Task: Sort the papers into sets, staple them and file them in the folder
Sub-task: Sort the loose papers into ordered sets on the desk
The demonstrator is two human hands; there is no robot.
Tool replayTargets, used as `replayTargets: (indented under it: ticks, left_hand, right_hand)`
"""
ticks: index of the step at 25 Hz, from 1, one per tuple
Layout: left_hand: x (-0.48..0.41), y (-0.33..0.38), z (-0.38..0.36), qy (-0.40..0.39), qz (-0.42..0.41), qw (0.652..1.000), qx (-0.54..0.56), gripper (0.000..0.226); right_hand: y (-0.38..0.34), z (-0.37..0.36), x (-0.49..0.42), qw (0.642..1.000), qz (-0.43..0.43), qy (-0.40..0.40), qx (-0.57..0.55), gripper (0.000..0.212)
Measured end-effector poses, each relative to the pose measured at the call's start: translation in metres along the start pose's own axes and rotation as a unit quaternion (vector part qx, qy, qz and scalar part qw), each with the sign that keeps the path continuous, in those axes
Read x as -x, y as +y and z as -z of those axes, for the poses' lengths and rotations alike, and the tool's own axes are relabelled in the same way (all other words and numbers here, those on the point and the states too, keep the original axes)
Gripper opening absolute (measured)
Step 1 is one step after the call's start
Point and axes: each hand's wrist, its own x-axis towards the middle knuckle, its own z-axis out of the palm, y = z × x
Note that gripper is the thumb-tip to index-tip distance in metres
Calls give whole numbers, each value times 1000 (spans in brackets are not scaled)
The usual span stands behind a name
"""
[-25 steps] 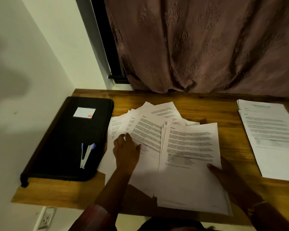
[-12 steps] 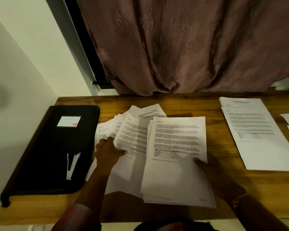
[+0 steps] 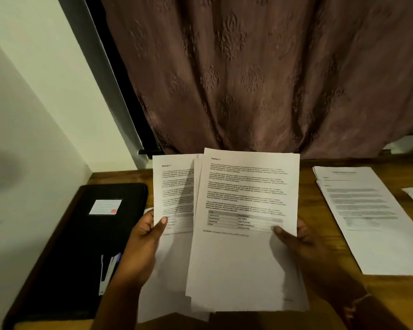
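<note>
Closed folder (image 3: 76,246) (stapler (image 3: 107,272) on top); to its right, left hand (image 3: 141,246) and right hand (image 3: 303,244) each grasp fanned papers (image 3: 243,234).

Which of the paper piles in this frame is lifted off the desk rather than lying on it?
The fanned sheaf pinched between the left hand and right hand; the pile at right lies flat on the desk.

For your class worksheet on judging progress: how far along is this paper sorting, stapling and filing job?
Done: one pile sits sorted at the right. In hand: left hand and right hand hold fanned unsorted pages. Left: stapling and filing, since the stapler lies untouched on the closed folder.
</note>
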Motion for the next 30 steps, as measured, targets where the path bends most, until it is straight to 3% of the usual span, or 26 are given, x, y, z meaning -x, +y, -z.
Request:
replayTargets:
  ticks: [10,16,23,27,29,30]
  left_hand:
    - [16,-1,-18,-36,41,990,130,35]
    - [21,-2,-31,-62,45,985,153,36]
    - [25,2,-39,-71,49,986,140,35]
    - [26,-10,-48,-116,59,987,91,33]
    - [23,-27,-51,-83,70,994,25,26]
    - [19,-38,-49,-29,65,996,-48,21]
  right_hand:
    - [-9,-10,1,1000,7,12,7,35]
    - [-9,-8,1,1000,-18,12,-6,34]
    - [-3,-2,1,1000,-19,-4,-4,38]
    - [5,4,1,998,-40,-18,36,33]
    - [17,10,2,997,-65,-6,38,31]
    - [26,13,2,996,-81,7,34,29]
